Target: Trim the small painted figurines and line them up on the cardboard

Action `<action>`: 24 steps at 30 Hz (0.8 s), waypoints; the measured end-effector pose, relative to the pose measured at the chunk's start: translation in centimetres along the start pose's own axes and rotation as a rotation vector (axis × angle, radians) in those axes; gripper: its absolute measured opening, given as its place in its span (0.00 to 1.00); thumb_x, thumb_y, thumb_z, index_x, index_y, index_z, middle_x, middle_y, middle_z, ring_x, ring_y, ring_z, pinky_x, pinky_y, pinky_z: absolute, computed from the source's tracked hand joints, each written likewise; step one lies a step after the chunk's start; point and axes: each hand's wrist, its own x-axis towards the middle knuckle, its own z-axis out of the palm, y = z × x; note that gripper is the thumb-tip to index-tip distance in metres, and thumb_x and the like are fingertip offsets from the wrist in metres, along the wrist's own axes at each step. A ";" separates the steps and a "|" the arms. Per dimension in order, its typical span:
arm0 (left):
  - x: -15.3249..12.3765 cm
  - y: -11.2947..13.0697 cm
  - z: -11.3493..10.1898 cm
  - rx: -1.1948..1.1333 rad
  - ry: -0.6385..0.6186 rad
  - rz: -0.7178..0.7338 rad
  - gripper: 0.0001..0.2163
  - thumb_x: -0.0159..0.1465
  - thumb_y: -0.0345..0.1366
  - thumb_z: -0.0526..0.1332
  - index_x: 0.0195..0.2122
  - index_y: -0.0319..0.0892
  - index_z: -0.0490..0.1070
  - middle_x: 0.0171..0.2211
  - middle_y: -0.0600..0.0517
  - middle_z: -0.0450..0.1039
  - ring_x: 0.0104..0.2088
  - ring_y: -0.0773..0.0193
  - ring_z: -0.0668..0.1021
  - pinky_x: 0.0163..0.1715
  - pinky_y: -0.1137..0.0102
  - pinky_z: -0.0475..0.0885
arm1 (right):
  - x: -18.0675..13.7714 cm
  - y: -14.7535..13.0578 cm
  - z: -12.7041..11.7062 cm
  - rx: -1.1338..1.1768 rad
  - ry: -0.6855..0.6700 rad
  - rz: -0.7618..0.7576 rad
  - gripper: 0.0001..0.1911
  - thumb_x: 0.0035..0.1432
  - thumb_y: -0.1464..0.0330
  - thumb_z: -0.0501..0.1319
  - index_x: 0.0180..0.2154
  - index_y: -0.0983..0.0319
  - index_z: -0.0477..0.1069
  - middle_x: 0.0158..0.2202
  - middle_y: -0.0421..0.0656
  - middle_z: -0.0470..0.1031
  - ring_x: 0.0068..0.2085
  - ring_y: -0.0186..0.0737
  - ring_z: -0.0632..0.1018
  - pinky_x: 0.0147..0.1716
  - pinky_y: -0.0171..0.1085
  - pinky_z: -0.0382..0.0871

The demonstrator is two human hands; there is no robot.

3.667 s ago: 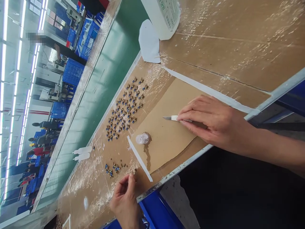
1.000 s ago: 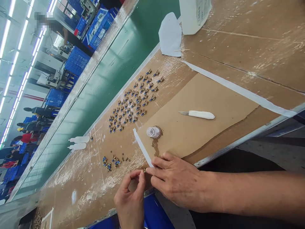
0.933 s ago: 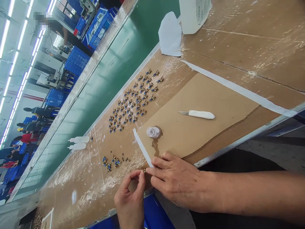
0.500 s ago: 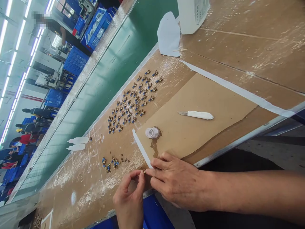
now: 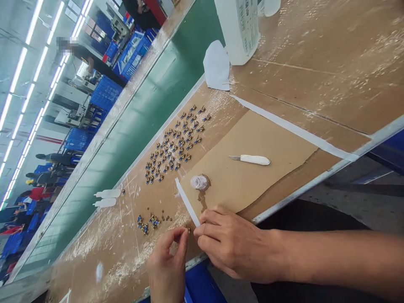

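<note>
In the head view, the left hand (image 5: 168, 259) pinches a tiny gold-coloured, metallic-looking piece (image 5: 189, 230) between thumb and forefinger, near the tabletop's edge. The right hand (image 5: 225, 240) curls its fingers just beside; whether they grip anything cannot be told. The broad spread of small gold-and-blue pieces (image 5: 181, 143) looks done; the smaller gold-and-blue cluster (image 5: 154, 221) and loose brown beads (image 5: 163, 218) seem left.

Bright, cool light comes from rows of ceiling tube lights (image 5: 34, 22), which glare almost white at upper left. Pale streaks glint on the brown desk (image 5: 315, 90); soft reflections band the green surface (image 5: 170, 75). Beneath the desk it is dim. The wide-angle view tilts strongly, and the far background looks hazy.
</note>
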 end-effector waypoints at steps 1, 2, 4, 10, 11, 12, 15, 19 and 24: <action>-0.5 0.0 0.2 -0.057 0.079 -0.002 0.10 0.52 0.48 0.64 0.28 0.47 0.76 0.27 0.55 0.77 0.29 0.62 0.77 0.35 0.70 0.71 | -0.1 -0.1 -0.3 0.051 0.031 0.040 0.07 0.58 0.76 0.53 0.36 0.67 0.68 0.35 0.47 0.73 0.41 0.41 0.69 0.40 0.39 0.63; -1.1 0.0 0.5 -0.131 0.164 0.012 0.09 0.53 0.47 0.65 0.28 0.47 0.76 0.28 0.55 0.77 0.30 0.63 0.77 0.36 0.70 0.71 | -0.2 -0.1 -0.5 0.113 0.063 0.086 0.08 0.58 0.76 0.52 0.37 0.67 0.69 0.36 0.47 0.73 0.39 0.39 0.70 0.39 0.38 0.64; -2.4 -0.1 1.4 -0.295 0.293 0.089 0.09 0.53 0.46 0.65 0.29 0.47 0.76 0.29 0.55 0.77 0.31 0.64 0.78 0.39 0.70 0.71 | -0.4 -0.2 -1.0 0.266 0.133 0.176 0.10 0.61 0.76 0.52 0.40 0.66 0.70 0.36 0.46 0.73 0.38 0.36 0.71 0.39 0.34 0.65; -4.3 -0.1 3.6 -0.472 0.529 0.282 0.07 0.51 0.39 0.68 0.31 0.46 0.76 0.27 0.55 0.77 0.29 0.63 0.78 0.39 0.66 0.73 | -0.2 -0.4 -1.8 0.659 0.176 0.380 0.08 0.59 0.73 0.58 0.37 0.65 0.76 0.32 0.42 0.76 0.35 0.32 0.74 0.36 0.29 0.67; -4.3 0.0 3.7 -0.477 0.542 0.321 0.06 0.51 0.38 0.68 0.30 0.47 0.75 0.26 0.56 0.77 0.27 0.64 0.78 0.38 0.66 0.74 | -0.2 -0.5 -1.9 0.701 0.157 0.406 0.07 0.58 0.73 0.59 0.36 0.65 0.76 0.31 0.42 0.76 0.34 0.31 0.75 0.35 0.29 0.67; -4.3 0.1 3.7 -0.473 0.544 0.362 0.06 0.52 0.39 0.68 0.29 0.47 0.74 0.25 0.56 0.77 0.26 0.65 0.77 0.36 0.66 0.74 | -0.1 -0.6 -2.0 0.736 0.143 0.421 0.06 0.57 0.72 0.60 0.35 0.64 0.77 0.31 0.42 0.76 0.34 0.31 0.75 0.35 0.29 0.67; -4.3 0.6 3.5 -0.448 0.541 0.470 0.04 0.55 0.39 0.66 0.28 0.47 0.73 0.24 0.57 0.76 0.25 0.67 0.77 0.34 0.68 0.73 | -0.1 -0.8 -2.3 0.804 0.144 0.417 0.06 0.55 0.72 0.62 0.34 0.65 0.78 0.31 0.42 0.77 0.34 0.32 0.75 0.35 0.29 0.67; -4.6 1.2 3.3 -0.452 0.561 0.553 0.02 0.56 0.35 0.66 0.28 0.47 0.73 0.25 0.57 0.76 0.25 0.68 0.77 0.35 0.68 0.73 | -0.4 -1.0 -2.4 0.841 0.156 0.346 0.06 0.55 0.72 0.62 0.34 0.65 0.78 0.31 0.43 0.77 0.34 0.32 0.76 0.36 0.29 0.68; -5.1 1.9 2.8 -0.342 0.553 0.580 0.03 0.56 0.34 0.65 0.28 0.45 0.72 0.24 0.55 0.77 0.25 0.66 0.78 0.33 0.66 0.74 | -1.0 -1.0 -2.4 0.798 0.178 0.270 0.06 0.57 0.71 0.61 0.34 0.65 0.77 0.31 0.43 0.78 0.34 0.31 0.76 0.37 0.30 0.69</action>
